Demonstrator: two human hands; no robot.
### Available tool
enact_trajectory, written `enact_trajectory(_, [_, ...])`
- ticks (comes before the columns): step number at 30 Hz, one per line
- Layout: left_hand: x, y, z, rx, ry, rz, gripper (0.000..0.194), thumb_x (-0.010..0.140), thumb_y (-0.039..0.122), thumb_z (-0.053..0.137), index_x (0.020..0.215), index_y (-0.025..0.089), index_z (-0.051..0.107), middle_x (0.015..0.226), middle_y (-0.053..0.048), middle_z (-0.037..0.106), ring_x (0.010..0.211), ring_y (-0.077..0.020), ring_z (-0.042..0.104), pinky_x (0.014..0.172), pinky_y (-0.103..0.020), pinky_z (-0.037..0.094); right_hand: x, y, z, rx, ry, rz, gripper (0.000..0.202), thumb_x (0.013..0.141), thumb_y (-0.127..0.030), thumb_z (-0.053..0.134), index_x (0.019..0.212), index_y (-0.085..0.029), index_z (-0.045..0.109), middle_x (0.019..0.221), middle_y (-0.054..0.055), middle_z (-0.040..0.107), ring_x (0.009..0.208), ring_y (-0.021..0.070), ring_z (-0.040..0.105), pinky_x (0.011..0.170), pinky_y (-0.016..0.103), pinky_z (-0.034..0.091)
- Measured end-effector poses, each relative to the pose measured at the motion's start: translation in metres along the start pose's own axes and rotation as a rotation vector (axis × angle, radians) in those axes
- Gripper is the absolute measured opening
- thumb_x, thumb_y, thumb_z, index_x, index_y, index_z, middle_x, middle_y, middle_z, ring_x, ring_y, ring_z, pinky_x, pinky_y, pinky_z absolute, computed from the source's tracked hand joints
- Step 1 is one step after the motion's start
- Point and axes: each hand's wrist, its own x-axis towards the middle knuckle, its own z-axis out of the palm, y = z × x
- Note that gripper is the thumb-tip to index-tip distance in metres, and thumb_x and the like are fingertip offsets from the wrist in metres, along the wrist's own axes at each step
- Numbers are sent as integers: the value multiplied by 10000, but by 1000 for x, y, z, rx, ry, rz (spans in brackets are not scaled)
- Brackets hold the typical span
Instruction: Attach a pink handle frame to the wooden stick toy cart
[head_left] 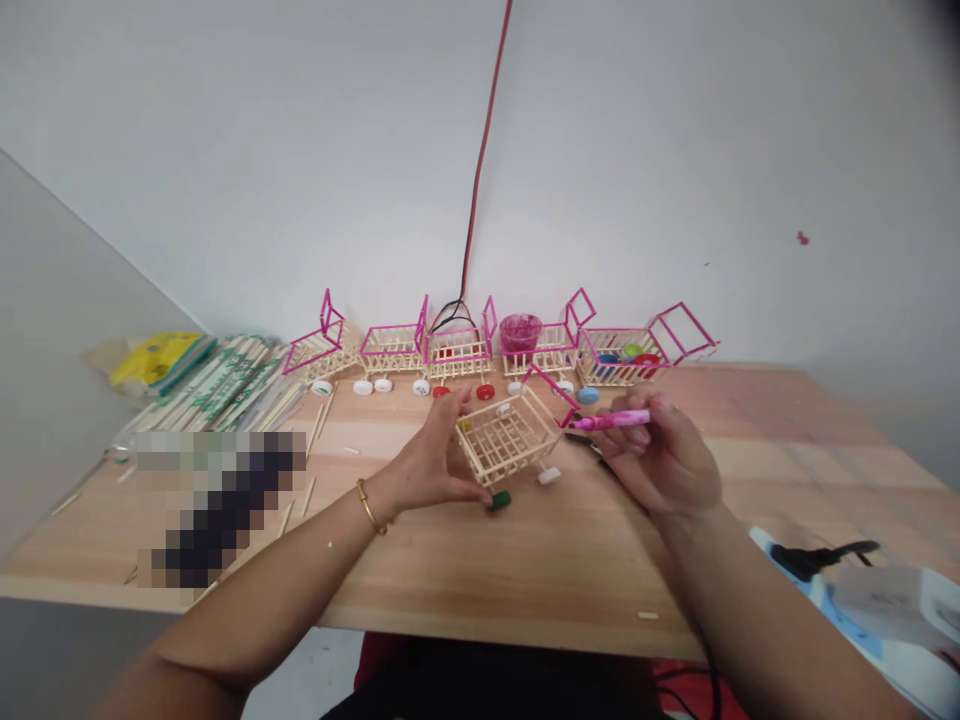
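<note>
A small shopping cart (510,445) built of thin wooden sticks is tilted above the table, with my left hand (431,455) gripping its left end. Its basket is bare wood, while the handle frame (553,393) at its right is magenta. Bottle-cap wheels show below it, among them a green cap (499,500) and a white cap (549,475). In my right hand (667,460) a pink marker (611,420) is pinched, its tip pointing left close to the handle's lower end. I cannot tell whether the tip touches the wood.
Several finished-looking carts (459,350) with magenta handles stand along the wall. A magenta-stained plastic cup (521,335) is among them. Wrapped chopsticks (232,385) and a yellow packet (161,362) lie at left. A black cable (585,440) passes under my right hand; a power strip (817,610) sits at right.
</note>
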Motion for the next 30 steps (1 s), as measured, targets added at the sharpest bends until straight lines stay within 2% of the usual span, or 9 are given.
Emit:
enact_trajectory(8, [1,6,0,115,27,59,1281,613,618,876,1585,384,75,1510,-156,327,1378,-407,398,1117,-665,415,1,1,-1,-8,16,5,298,776,-500,809,748,-248,652,519,-68,336,480,105,312,488,252,367])
enact_trajectory(15, [0,6,2,122,22,13,1271,601,623,880,1587,345,128,1506,-162,360,1404,-410,389,1144,-656,388,1,0,0,43,35,17,309,740,-477,844,729,-229,661,515,-69,373,489,83,350,523,230,412])
enact_trajectory(19, [0,9,0,122,9,8,1126,698,544,851,1576,319,184,1530,-162,393,1406,-388,423,1155,-619,391,2,-1,-1,19,21,-5,333,765,-502,824,730,-228,638,518,-72,373,485,82,361,527,231,429])
enact_trajectory(24, [0,12,-7,120,77,27,878,834,462,740,1549,280,265,1520,-159,441,1383,-353,465,1164,-568,396,5,2,-2,-63,81,-65,370,802,-507,791,687,-220,588,508,-68,369,472,90,326,499,250,395])
enact_trajectory(27, [0,11,-12,142,97,26,818,856,441,709,1538,265,293,1518,-162,443,1389,-356,455,1167,-579,386,6,5,0,-127,144,-106,411,815,-480,785,633,-221,522,508,-59,381,480,98,319,488,265,351])
enact_trajectory(30, [0,9,-14,135,107,26,793,866,434,695,1534,264,302,1528,-159,428,1407,-357,434,1184,-585,361,4,6,3,-204,186,-159,380,815,-476,784,658,-237,534,515,-56,397,491,112,344,501,285,342])
